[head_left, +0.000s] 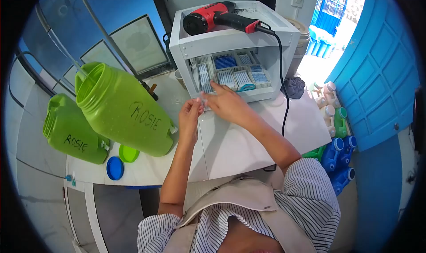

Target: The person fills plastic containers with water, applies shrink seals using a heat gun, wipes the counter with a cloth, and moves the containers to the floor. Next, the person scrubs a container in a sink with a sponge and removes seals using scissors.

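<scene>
My left hand [191, 115] is just above the counter, before the left front corner of a white shelf unit [248, 43]. Its thumb and fingertips are pinched together on something small and pale that I cannot make out. From the right, my right hand [228, 104] meets it, fingers bent and tips close to the left fingertips; what they grip is hidden. Behind my hands, on the lower shelf, stand several small baskets [227, 79] of white and blue slips. A teal-handled tool [246, 88] lies at their front. On top rests a red and black heat gun [217, 18].
A large green jug [128, 108], filled through a tube, and a smaller green jug [75, 133] stand left. A blue cap [115, 168] and a green cap [128, 153] lie nearby. The heat gun's black cord [282, 75] hangs right. Several blue jugs [330, 155] line the floor.
</scene>
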{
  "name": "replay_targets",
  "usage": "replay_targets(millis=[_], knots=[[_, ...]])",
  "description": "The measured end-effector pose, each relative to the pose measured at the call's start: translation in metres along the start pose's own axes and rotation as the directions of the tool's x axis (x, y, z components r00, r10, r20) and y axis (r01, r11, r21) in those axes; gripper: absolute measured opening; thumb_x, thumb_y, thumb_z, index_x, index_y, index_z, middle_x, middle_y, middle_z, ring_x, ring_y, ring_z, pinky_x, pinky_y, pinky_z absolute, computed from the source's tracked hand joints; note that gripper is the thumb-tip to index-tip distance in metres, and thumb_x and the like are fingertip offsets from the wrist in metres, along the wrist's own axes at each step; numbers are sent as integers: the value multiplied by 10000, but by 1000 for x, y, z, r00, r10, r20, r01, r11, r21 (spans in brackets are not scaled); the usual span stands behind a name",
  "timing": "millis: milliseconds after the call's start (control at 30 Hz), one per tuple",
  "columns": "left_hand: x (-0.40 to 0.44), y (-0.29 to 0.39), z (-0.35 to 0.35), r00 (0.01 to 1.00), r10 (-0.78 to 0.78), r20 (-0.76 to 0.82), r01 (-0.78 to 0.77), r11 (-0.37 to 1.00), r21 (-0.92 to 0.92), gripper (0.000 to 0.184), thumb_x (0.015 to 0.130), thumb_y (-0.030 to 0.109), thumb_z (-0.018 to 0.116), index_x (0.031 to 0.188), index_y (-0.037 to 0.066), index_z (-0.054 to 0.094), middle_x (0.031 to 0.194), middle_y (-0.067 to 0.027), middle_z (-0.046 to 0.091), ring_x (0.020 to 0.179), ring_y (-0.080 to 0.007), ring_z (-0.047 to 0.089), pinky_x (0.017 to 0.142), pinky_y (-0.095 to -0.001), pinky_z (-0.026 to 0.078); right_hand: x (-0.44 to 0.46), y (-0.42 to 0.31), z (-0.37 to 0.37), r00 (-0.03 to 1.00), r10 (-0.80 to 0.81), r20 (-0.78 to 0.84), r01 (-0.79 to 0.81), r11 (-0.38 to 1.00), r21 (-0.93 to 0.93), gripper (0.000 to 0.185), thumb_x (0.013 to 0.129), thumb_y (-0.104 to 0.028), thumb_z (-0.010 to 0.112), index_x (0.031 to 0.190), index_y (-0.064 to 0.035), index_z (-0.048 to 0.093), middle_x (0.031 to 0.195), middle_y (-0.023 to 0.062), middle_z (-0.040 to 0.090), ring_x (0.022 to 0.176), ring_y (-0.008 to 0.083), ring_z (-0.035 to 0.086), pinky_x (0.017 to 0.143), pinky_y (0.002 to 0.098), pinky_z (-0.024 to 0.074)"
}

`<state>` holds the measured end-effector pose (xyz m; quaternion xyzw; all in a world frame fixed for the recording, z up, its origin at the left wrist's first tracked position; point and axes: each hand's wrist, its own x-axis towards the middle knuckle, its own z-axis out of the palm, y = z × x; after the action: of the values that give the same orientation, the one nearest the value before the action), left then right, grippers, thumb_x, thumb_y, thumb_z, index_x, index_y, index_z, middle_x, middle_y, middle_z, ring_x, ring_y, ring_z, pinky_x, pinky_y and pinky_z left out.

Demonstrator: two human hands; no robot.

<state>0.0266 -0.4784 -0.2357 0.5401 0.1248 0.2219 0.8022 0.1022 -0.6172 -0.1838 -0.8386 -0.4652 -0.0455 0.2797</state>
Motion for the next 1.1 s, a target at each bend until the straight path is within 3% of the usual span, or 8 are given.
replay_targets(millis=[100, 167, 267, 567, 767, 933, 1000, 1100], knots=[[-9, 2, 1, 996, 87, 13, -88, 995, 56, 160, 888, 163, 582, 908, 7, 613, 820, -16, 612, 714, -55, 524, 670, -206, 425, -14, 2, 9, 988, -137, -69, 134, 990, -42, 396, 879, -258, 527, 1240, -94, 525, 1186, 257, 522, 1026, 339, 562, 879, 384, 450], [-17, 5, 1, 995, 103, -15, -101, 992, 75, 151, 883, 151, 586, 896, 4, 619, 792, -12, 614, 683, -58, 520, 653, -206, 427, -11, 5, 8, 977, 212, 23, -173, 723, 669, 336, 858, -208, 572, 1151, -44, 575, 943, 192, 630, 831, 199, 609, 745, 307, 472], [-29, 2, -3, 990, 123, -67, -113, 983, 144, 142, 876, 136, 593, 869, -1, 631, 753, -7, 612, 655, -63, 521, 637, -207, 429, -15, 12, 23, 970, 156, 188, -244, 546, 802, 246, 875, -139, 580, 992, 77, 595, 746, 12, 602, 669, 40, 503, 600, 198, 410], [-77, -10, -51, 980, 21, -198, 4, 992, 127, 121, 860, 131, 612, 801, 27, 618, 736, -11, 607, 683, -78, 549, 701, -241, 471, -21, -12, 31, 964, 77, 254, -207, 817, 539, 216, 809, -204, 621, 825, 8, 659, 652, 117, 617, 590, 134, 547, 593, 291, 439], [-119, -17, -75, 978, -146, -152, 103, 960, -259, 125, 856, 139, 615, 752, 78, 583, 749, -1, 593, 711, -96, 546, 710, -227, 447, -14, -8, 60, 849, -161, 503, -139, 851, 507, 241, 823, -234, 591, 813, -9, 674, 667, 99, 641, 587, 159, 561, 588, 306, 444], [-129, -40, -97, 917, 4, -398, 42, 993, 107, 110, 864, 120, 592, 828, 15, 594, 727, 3, 544, 678, -77, 502, 649, -224, 429, 66, -3, 134, 920, -90, 383, -278, 539, 795, 197, 875, -235, 512, 818, -52, 557, 780, -1, 525, 736, 89, 479, 659, 233, 385], [-129, -57, -106, 908, 160, -388, -45, 956, 290, 113, 871, 108, 572, 836, 1, 585, 714, -3, 535, 659, -81, 489, 642, -229, 424, 130, 8, 216, 940, 209, 269, -335, 426, 841, 185, 873, -203, 471, 927, -43, 547, 923, 52, 529, 891, 120, 484, 744, 255, 387], [-133, -54, -105, 860, 417, -295, -150, 759, 634, 131, 860, 68, 560, 914, -52, 569, 776, -91, 573, 697, -126, 540, 670, -250, 443, 191, -14, 237, 894, 416, 166, -390, 539, 747, 228, 870, -189, 433, 1006, -37, 537, 1009, 86, 531, 988, 155, 478, 784, 284, 392]])
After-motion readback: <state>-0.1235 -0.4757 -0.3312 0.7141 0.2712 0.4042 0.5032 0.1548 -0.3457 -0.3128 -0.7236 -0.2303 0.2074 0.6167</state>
